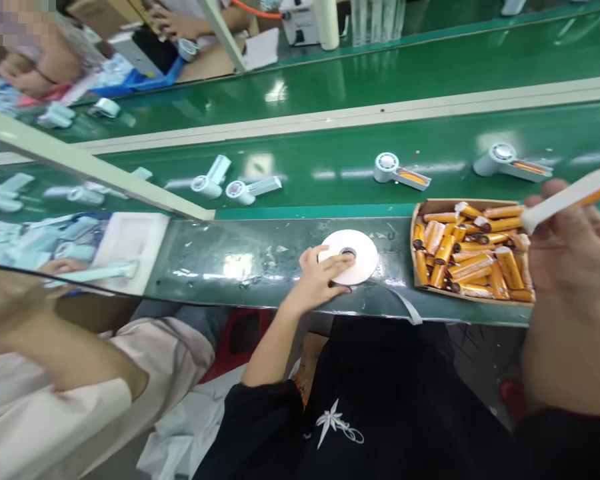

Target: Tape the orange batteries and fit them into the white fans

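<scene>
Across the right hand point(575, 250), a seemingly cylindrical piece point(577, 195) slants up rightward.

A long green belt point(305, 160) runs behind a dark green bench point(205, 260), a pale rail point(330, 120) parting it from a second green strip point(405, 67); a pale post point(105, 175) slants at left, a red stool point(227, 353) and grey floor point(485, 380) show below, white reflections point(237, 265) glint on the bench
</scene>
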Demonstrator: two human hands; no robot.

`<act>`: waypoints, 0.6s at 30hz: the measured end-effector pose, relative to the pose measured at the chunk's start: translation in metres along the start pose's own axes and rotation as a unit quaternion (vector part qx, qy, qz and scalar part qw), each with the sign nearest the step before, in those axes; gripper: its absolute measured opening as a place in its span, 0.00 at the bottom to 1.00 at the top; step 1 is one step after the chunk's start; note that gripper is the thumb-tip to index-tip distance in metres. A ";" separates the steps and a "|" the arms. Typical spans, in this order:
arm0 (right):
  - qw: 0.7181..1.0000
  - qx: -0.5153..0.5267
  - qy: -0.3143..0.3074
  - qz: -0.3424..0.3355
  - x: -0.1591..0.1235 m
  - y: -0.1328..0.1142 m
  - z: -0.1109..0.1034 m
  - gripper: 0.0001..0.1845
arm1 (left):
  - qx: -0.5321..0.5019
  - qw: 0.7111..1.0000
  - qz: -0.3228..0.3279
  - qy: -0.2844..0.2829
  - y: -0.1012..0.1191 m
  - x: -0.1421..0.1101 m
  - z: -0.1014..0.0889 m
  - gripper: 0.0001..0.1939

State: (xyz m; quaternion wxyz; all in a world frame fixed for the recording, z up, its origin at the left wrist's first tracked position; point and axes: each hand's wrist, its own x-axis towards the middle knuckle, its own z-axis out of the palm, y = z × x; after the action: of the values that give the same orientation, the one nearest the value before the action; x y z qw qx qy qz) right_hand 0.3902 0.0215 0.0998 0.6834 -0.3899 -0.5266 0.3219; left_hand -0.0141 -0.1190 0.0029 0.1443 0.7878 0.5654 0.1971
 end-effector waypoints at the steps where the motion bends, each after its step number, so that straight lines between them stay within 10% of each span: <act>1: 1.000 -0.014 -0.016 0.011 -0.009 -0.002 0.001 0.27 | -0.034 0.999 -0.035 -0.017 -0.031 0.008 -0.011 0.37; 6: 0.990 -0.089 -0.058 0.095 -0.043 -0.012 -0.005 0.28 | 0.020 0.948 -0.266 0.172 -0.160 0.055 -0.076 0.27; 9: 0.985 -0.103 -0.047 0.127 -0.048 -0.017 -0.021 0.27 | 0.073 0.942 -0.281 0.171 -0.199 0.080 -0.107 0.22; 14: 0.981 -0.106 -0.024 0.159 -0.040 -0.011 -0.031 0.24 | 0.126 0.971 -0.203 0.030 -0.200 0.128 -0.122 0.08; 18: 0.979 -0.073 -0.086 0.168 0.000 0.000 0.014 0.31 | 0.150 0.984 -0.092 -0.021 -0.154 0.189 -0.087 0.13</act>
State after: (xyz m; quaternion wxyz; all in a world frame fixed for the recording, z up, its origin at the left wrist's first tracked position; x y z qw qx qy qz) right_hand 0.3761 0.0240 0.1019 0.5410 -0.4925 -0.5328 0.4252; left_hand -0.1302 0.1093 0.0383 0.0536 0.7492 0.6554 0.0789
